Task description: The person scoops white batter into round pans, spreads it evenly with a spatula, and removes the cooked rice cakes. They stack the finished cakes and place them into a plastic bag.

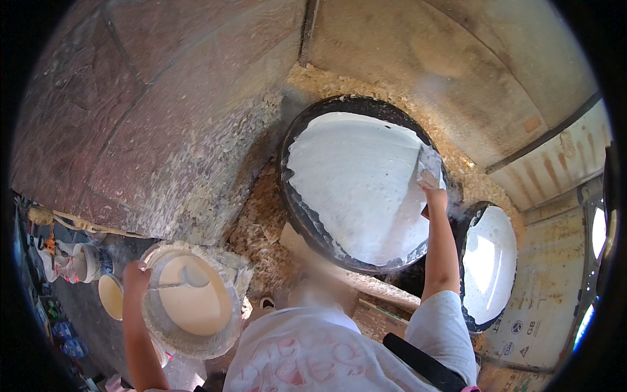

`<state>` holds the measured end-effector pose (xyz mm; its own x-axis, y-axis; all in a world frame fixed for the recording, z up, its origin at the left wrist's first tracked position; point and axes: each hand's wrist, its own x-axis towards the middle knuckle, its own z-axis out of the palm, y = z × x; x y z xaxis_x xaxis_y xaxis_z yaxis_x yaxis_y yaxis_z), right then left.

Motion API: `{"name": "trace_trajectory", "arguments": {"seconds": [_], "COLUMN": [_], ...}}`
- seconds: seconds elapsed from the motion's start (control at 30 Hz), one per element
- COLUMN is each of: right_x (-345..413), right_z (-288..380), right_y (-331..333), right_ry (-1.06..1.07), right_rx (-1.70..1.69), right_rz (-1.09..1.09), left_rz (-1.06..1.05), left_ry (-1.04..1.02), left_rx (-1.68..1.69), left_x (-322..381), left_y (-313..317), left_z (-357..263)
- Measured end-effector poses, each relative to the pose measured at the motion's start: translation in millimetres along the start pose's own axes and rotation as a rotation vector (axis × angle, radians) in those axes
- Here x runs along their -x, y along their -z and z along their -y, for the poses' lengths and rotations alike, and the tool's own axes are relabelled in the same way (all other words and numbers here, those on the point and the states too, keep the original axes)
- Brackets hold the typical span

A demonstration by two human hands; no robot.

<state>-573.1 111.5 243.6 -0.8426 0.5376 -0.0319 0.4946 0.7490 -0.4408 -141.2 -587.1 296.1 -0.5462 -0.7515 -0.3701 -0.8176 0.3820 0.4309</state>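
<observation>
A large round black griddle (313, 247) lies ahead, covered by a thin white sheet of batter (352, 181) with ragged edges. At its right side my right hand (431, 185) grips a flat scraper (430, 159), whose blade rests on the batter near the rim. Faint steam rises there. On the left, my left hand (137, 275) is closed around the handle of a ladle (195, 276). The ladle's bowl sits in cream-coloured batter (196, 306) inside a wide, crusted tub (152, 323).
A second, smaller black griddle (472, 215) with a glossy white layer stands at the right. Batter-splashed panels (171, 122) rise behind and at the left. A yellowish bucket (110, 296) and a white bucket (88, 262) stand at the far left, beyond the tub.
</observation>
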Motion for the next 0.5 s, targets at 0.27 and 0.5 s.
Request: {"name": "trace_trajectory", "arguments": {"seconds": [0.27, 0.5], "right_x": [14.8, 123.5], "right_z": [73.2, 155.6], "right_y": [-9.4, -51.5], "right_ry": [-0.176, 0.749], "right_rx": [-0.663, -0.123], "right_rz": [0.604, 0.443], "left_rz": [-0.004, 0.019], "left_ry": [0.017, -0.064], "left_rx": [-0.032, -0.039], "left_x": [4.8, 12.3], "left_y": [-3.8, -9.0], "left_z": [-16.5, -48.2]}}
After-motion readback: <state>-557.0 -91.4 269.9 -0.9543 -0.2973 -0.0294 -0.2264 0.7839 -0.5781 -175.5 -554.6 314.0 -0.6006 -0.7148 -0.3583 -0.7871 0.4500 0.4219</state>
